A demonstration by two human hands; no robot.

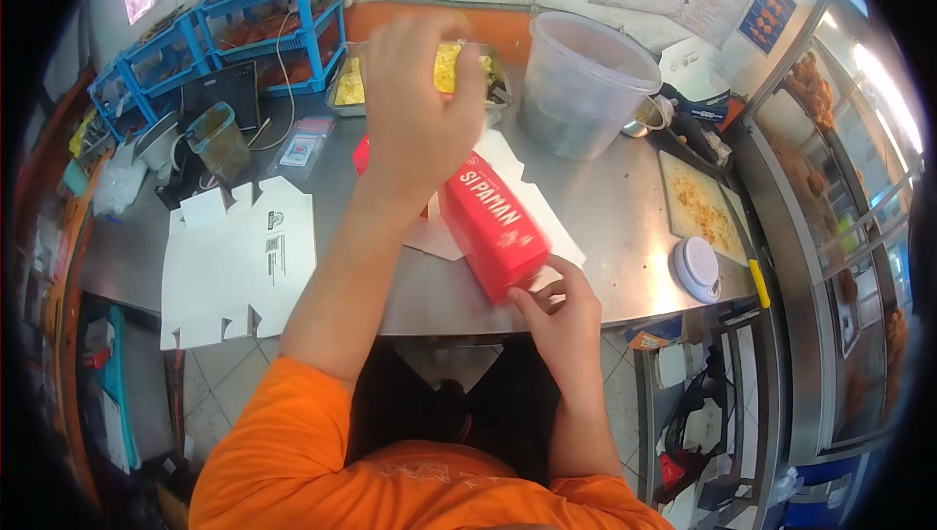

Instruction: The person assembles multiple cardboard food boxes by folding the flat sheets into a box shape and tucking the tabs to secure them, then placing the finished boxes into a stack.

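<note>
A red cardboard food box [495, 227] with white lettering lies at a slant on the steel table, its near end toward me. My right hand [566, 315] grips the lower right corner of that end between thumb and fingers. Above the far end of the box my left hand [425, 96] is raised, slightly blurred, with thumb and fingers apart and nothing visible in it. It hides part of the box's far end. White unfolded card [561, 223] lies beneath and beside the box. To the left sits a flat white box blank [239, 266] with notched edges and small printing.
Behind stand a metal tray [348, 91] of yellow food and a large translucent tub [586, 91]. At right are a cutting board [695, 200] with crumbs, a yellow-handled knife [759, 284] and a round white lidded container [695, 268]. Blue racks [293, 32] occupy the back left.
</note>
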